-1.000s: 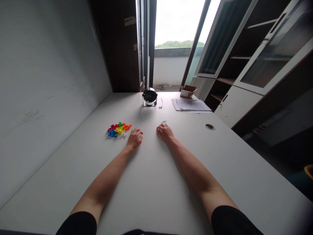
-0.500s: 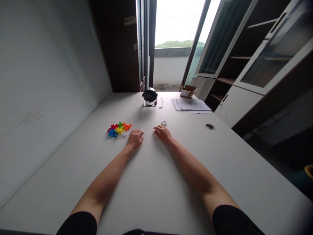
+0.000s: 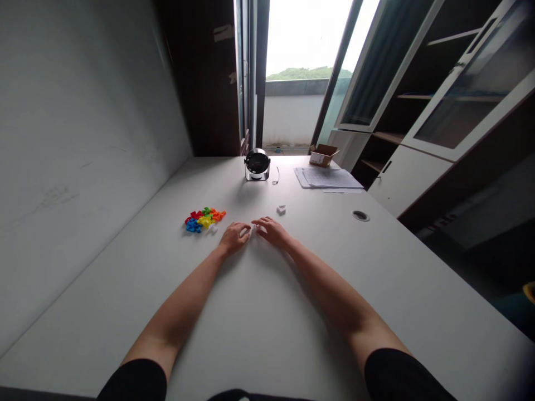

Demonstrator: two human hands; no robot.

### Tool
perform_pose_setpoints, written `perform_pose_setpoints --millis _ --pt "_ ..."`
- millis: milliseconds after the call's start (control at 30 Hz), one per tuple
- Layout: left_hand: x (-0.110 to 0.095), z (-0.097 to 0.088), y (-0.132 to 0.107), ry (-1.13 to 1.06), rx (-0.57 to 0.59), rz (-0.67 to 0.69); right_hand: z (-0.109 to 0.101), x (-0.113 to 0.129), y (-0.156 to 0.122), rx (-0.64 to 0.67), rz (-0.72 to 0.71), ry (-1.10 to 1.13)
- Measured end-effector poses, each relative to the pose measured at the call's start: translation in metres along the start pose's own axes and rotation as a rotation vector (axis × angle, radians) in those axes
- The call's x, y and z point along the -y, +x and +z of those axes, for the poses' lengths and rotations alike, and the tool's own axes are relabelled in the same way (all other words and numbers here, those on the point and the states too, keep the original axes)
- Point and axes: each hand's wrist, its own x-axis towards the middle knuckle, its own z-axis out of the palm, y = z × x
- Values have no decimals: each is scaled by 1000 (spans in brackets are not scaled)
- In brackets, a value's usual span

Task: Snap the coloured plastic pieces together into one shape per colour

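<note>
The left hand (image 3: 234,238) and right hand (image 3: 272,231) lie on the desk (image 3: 317,289), fingers curled, tips almost meeting at a small white piece (image 3: 253,227); whether they grip it is unclear. Colored plastic pieces (image 3: 203,220) sit left of the hands; another white piece (image 3: 281,209) lies just ahead of the right.

Left hand (image 3: 234,238) and right hand (image 3: 272,231) now much closer together

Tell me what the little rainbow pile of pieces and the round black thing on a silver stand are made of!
The rainbow pile of pieces looks like moulded plastic: bright, even colours. The round black thing seems plastic-faced, and its silver stand looks like polished metal from its gleam, though chrome-coated plastic is possible.
</note>
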Motion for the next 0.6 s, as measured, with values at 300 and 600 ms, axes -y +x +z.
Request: perform_pose_setpoints --millis 300,600 --pt "0 0 2 27 59 24 -1 1 -1 -1 -7 10" --pt "0 -2 2 51 110 23 -3 7 0 9 55 28"
